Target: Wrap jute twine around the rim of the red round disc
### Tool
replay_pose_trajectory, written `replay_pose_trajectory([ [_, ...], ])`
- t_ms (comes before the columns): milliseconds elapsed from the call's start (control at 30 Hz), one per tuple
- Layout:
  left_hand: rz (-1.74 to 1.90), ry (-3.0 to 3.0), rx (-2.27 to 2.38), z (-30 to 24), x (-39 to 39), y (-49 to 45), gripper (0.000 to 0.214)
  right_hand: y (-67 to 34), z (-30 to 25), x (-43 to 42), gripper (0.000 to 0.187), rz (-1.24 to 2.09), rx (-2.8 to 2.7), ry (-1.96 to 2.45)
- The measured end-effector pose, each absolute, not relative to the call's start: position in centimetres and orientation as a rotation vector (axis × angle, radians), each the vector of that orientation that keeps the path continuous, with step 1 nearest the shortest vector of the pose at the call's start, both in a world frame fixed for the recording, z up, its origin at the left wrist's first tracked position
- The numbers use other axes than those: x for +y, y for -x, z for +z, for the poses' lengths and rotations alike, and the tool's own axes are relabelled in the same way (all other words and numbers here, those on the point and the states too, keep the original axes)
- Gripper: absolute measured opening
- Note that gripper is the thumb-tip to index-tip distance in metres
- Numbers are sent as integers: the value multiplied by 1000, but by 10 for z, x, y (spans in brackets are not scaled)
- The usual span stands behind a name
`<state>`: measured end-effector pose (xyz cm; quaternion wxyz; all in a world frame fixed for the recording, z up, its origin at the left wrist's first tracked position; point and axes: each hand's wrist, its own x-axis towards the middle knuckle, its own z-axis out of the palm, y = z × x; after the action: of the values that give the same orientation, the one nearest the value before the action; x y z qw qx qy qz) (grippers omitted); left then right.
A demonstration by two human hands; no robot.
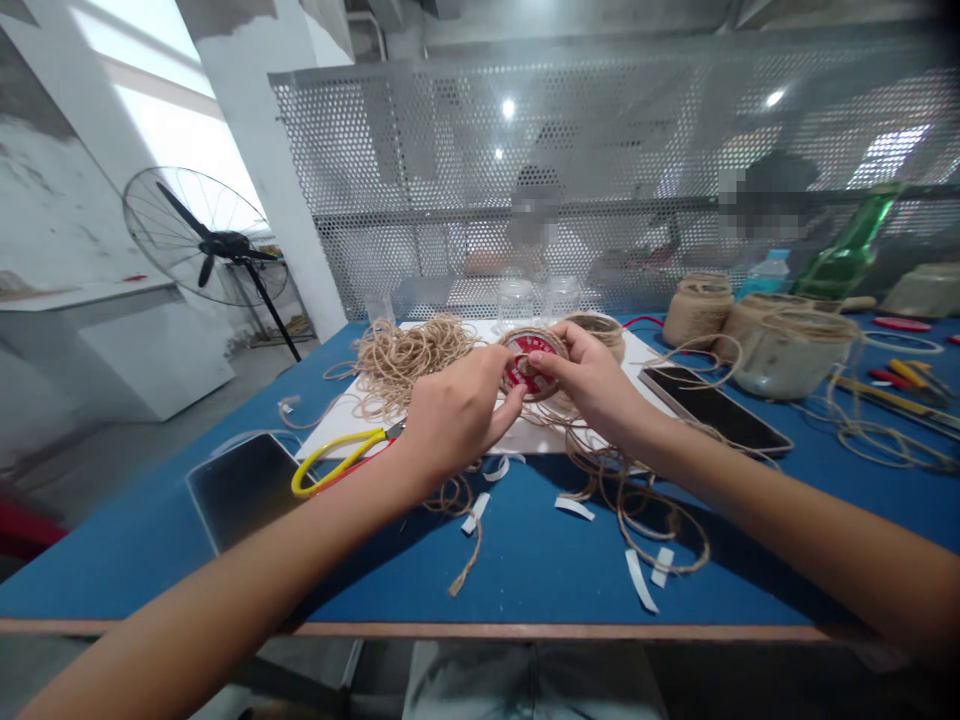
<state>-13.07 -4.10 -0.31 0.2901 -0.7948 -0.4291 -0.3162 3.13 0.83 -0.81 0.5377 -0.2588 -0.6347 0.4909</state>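
Observation:
Between both hands, above the white sheet, is a round red-labelled disc with twine about its rim; it looks like a jar lid or a tape roll. My left hand grips its left edge, the thumb below. My right hand holds the right side, its thumb pressed on the label. Behind the left hand lies a heap of jute twine. Scissors with yellow handles rest left of my left wrist, partly hidden by it. Loose twine loops trail below my right forearm.
A phone and a dark tablet-like slab flank the hands. At right stand twine-wrapped jars, a green bottle and scattered tools. Clear glass jars stand before a perforated metal screen. Paper scraps lie near the front edge.

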Motion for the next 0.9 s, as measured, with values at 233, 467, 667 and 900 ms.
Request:
replay_pose_trajectory([
  [233, -513, 2213, -885, -7, -43, 127, 22, -28, -5, 5, 21, 1259, -1288, 637],
  [467, -471, 2228, -847, -4, -41, 130, 25, -29, -1, 3, 19, 1307, -1201, 622],
  [667, -683, 2241, -877, -1, -40, 133, 25, -30, 0, 4, 19, 1300, -1234, 604],
  [900, -972, 2297, -1063, -3, -30, 140, 18, -32, -1, 4, 17, 1274, -1293, 613],
])
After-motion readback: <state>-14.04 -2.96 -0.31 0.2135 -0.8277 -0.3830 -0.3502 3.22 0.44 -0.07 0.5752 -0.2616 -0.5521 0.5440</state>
